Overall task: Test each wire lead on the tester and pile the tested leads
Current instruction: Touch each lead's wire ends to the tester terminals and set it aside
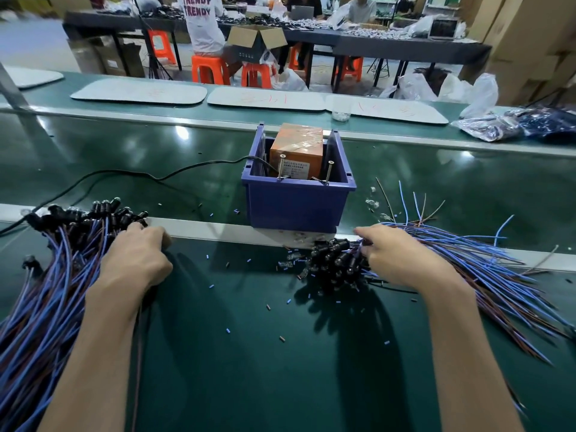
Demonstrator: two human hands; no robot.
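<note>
The tester, an orange box [296,148], sits in a blue bin [296,204] with two upright screws [282,166] at its front rim. A pile of blue and brown wire leads [53,275] with black heads lies at the left. My left hand [134,257] rests on that pile's right edge, fingers curled down over a lead whose thin wire trails back under my wrist. A second pile of leads [486,269] fans out at the right, its black heads [336,260] bunched toward the middle. My right hand [396,257] pinches wires just behind those heads.
A black cable [124,174] runs from the bin across the green belt [156,145] to the left. Small cut bits of insulation [229,331] litter the green mat. Clear caps [372,202] lie right of the bin. People sit at tables beyond the belt.
</note>
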